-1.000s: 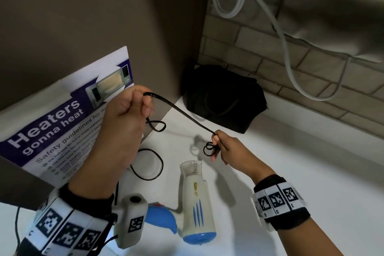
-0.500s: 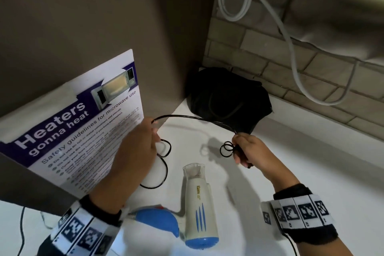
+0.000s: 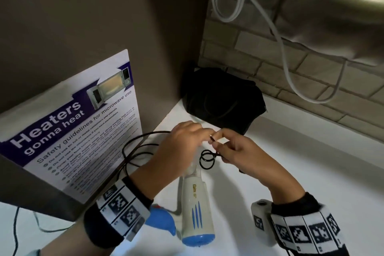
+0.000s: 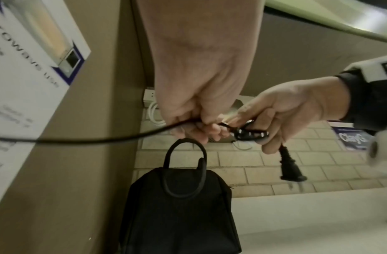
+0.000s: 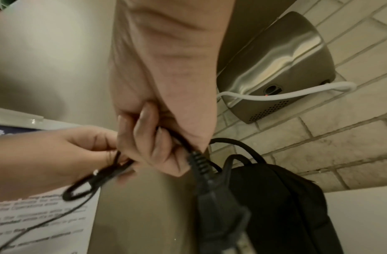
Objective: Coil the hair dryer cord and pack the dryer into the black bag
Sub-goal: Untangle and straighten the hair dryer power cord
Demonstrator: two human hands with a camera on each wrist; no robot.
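Note:
A white and blue hair dryer [image 3: 197, 210] lies on the white counter [image 3: 291, 172], nozzle pointing away from me. Its thin black cord [image 3: 137, 151] loops to the left of the dryer and rises to my hands. My left hand [image 3: 182, 143] pinches the cord [image 4: 101, 140] just above the dryer. My right hand [image 3: 232, 149] holds a small coil [image 3: 206, 159] of the cord, and the black plug [image 4: 291, 169] hangs below its fingers [image 5: 158, 151]. The two hands touch at the fingertips. The black bag [image 3: 222, 100] stands in the corner behind them, its handles [image 4: 183, 165] up.
A microwave safety poster [image 3: 72, 127] leans against the brown wall on the left. A steel hand dryer [image 3: 332, 12] with a white hose [image 3: 278, 33] hangs on the brick wall at the right. A blue object [image 3: 162, 222] lies left of the dryer's base.
My left hand has come down and to the right until it meets my right hand. The stretch of cord between them has closed up, and slack cord now loops at the left.

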